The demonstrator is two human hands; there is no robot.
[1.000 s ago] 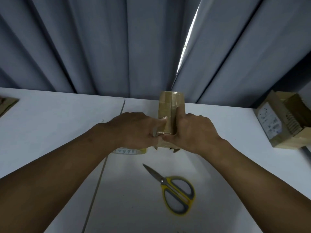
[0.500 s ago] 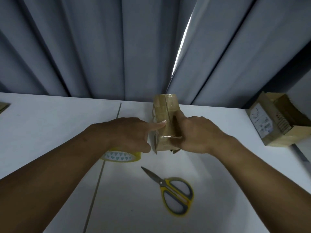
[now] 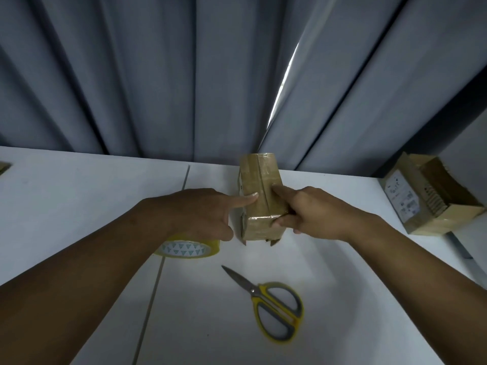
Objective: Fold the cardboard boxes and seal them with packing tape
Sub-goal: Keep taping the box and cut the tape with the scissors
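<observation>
Clearly, the small box (image 3: 259,198) stands on the white table (image 3: 79,196) near its far edge, at about 12 o'clock from the person, and both hands are on it. The left hand (image 3: 205,212) has its grip apart. Only its straight index finger (image 3: 245,202) presses on the box's upper left edge. The right hand (image 3: 313,214) has its grip clamped on the near right corner: the index finger lies on the top face beside the centre seam, the thumb pushes on the near face, and the other fingers curl at the right side. I judge that this hold serves to rub the tape strip (image 3: 263,177) flat along the seam while the box cannot slide away.

The box is plain brown cardboard, oblong, and glossy where clear tape covers it. At its near bottom edge some small points stick out; flap corners or tape ends, I cannot tell which.

The tape roll (image 3: 189,248) lies flat at 8 o'clock of the box, partly under the left wrist — yellowish, its white core printed with small triangles. The scissors (image 3: 274,306), with steel blades and yellow-grey handles, lie closed at 6 o'clock, within easy reach. A second box (image 3: 427,198), bigger and with a white label, lies at 3 o'clock. Behind hangs a grey curtain (image 3: 158,75) in soft folds.
</observation>
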